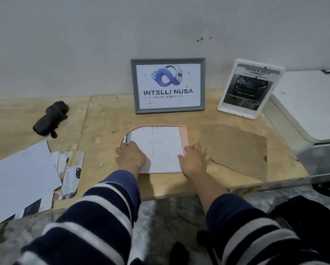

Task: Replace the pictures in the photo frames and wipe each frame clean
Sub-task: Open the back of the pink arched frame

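A pink arch-shaped photo frame [185, 131] lies face down on the wooden table [106, 119]. A white sheet of paper [158, 148], blank side up, lies in it. My left hand [130, 156] presses on the sheet's left edge. My right hand [194, 159] presses on the sheet's right edge at the frame's rim. The brown arch-shaped backing board [236, 148] lies flat just right of the frame. A grey frame [168, 86] with a logo print leans against the wall. A white frame [251, 88] with a car picture leans to its right.
A dark crumpled cloth [51, 118] lies at the left of the table. Loose papers and printed pictures [26, 176] are piled at the front left. A white block [309, 104] stands at the right. Dark items [309, 213] lie at the front right.
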A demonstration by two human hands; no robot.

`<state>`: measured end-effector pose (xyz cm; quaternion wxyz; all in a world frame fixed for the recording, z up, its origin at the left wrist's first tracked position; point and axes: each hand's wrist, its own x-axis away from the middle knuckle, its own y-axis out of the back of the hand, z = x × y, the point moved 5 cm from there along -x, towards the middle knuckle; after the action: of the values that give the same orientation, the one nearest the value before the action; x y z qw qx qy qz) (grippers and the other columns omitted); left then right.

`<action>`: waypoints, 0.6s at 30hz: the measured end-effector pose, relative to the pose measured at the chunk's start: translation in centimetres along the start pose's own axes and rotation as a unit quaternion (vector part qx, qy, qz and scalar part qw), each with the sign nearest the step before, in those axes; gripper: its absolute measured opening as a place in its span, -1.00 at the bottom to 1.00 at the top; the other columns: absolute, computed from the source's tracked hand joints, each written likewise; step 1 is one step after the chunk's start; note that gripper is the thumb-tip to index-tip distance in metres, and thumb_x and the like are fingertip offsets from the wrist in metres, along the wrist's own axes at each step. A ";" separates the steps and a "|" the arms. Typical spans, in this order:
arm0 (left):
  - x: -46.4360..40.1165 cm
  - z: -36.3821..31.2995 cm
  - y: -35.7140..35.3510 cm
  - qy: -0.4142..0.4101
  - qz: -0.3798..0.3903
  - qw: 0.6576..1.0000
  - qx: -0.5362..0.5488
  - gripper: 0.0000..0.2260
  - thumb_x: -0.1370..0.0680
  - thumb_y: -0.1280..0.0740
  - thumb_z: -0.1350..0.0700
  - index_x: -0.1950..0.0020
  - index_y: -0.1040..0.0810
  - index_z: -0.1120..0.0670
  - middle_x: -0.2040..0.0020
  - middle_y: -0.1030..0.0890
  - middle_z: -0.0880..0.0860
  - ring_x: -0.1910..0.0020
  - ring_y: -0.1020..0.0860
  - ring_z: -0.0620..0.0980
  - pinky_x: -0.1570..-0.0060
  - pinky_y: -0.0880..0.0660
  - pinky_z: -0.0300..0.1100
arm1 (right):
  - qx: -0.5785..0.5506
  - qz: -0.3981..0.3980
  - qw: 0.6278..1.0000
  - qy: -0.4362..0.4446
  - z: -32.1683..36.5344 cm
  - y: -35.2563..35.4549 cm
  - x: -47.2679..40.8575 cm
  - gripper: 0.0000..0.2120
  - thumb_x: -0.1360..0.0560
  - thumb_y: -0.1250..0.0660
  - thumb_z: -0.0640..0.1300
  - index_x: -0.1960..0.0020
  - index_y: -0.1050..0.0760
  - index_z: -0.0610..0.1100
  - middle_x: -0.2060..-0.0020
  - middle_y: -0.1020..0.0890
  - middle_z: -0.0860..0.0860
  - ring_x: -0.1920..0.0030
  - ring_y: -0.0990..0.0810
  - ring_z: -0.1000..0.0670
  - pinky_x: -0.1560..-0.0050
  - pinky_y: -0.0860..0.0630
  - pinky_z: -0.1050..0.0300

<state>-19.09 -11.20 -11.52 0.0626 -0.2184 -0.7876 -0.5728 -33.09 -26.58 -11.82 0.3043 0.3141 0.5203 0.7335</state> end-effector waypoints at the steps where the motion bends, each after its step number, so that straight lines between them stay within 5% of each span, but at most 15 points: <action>1: 0.0 0.5 -0.1 0.002 0.006 1.000 0.000 -0.62 -0.58 -0.21 0.12 -0.41 -0.33 0.07 -0.42 -0.26 0.15 -0.37 -0.23 0.19 -0.28 -0.30 0.05 | 0.008 0.002 1.000 -0.001 0.3 -0.2 0.0 -0.67 -0.57 -0.20 0.08 -0.25 -0.46 -0.05 -0.21 -0.42 -0.02 -0.23 -0.32 -0.07 -0.21 -0.28 -0.01; 8: -0.2 1.2 -0.7 -0.019 0.016 1.000 -0.019 -0.64 -0.56 -0.27 0.09 -0.35 -0.36 0.06 -0.36 -0.31 0.14 -0.31 -0.28 0.17 -0.20 -0.36 0.02 | -0.037 0.016 0.997 -0.068 0.3 -1.2 -0.5 -0.65 -0.54 -0.24 0.12 -0.21 -0.49 -0.06 -0.31 -0.41 -0.01 -0.36 -0.27 -0.09 -0.31 -0.25 -0.06; 11: -0.3 1.4 -0.8 -0.020 0.018 0.999 -0.019 -0.64 -0.55 -0.27 0.09 -0.35 -0.36 0.05 -0.36 -0.30 0.13 -0.30 -0.28 0.17 -0.20 -0.35 0.02 | -0.091 0.020 0.991 -0.098 0.4 -1.3 -0.6 -0.68 -0.55 -0.24 0.08 -0.23 -0.45 -0.06 -0.20 -0.51 0.00 -0.32 -0.35 -0.08 -0.31 -0.28 -0.03; 14: -0.4 1.5 -0.8 -0.022 0.016 0.999 -0.023 -0.63 -0.55 -0.28 0.10 -0.35 -0.36 0.05 -0.37 -0.29 0.13 -0.31 -0.27 0.16 -0.19 -0.35 0.01 | -0.200 0.050 0.972 -0.115 0.6 -1.1 -0.7 -0.75 -0.59 -0.21 -0.05 -0.23 -0.39 -0.11 -0.04 -0.56 0.00 -0.05 -0.51 -0.08 -0.09 -0.45 0.06; 18: -0.6 1.4 -0.9 -0.019 0.021 0.999 -0.021 -0.65 -0.56 -0.26 0.06 -0.34 -0.36 0.05 -0.37 -0.29 0.13 -0.31 -0.27 0.17 -0.19 -0.34 0.01 | -0.355 0.072 0.919 -0.154 0.9 -1.2 -0.9 -0.85 -0.60 -0.11 -0.24 -0.06 -0.44 -0.13 0.09 -0.47 0.00 0.21 -0.45 -0.02 0.32 -0.32 0.18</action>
<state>-18.76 -10.29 -12.98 0.0547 -0.2467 -0.7716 -0.5838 -31.69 -26.44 -12.81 0.4185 0.3311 0.1481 0.8326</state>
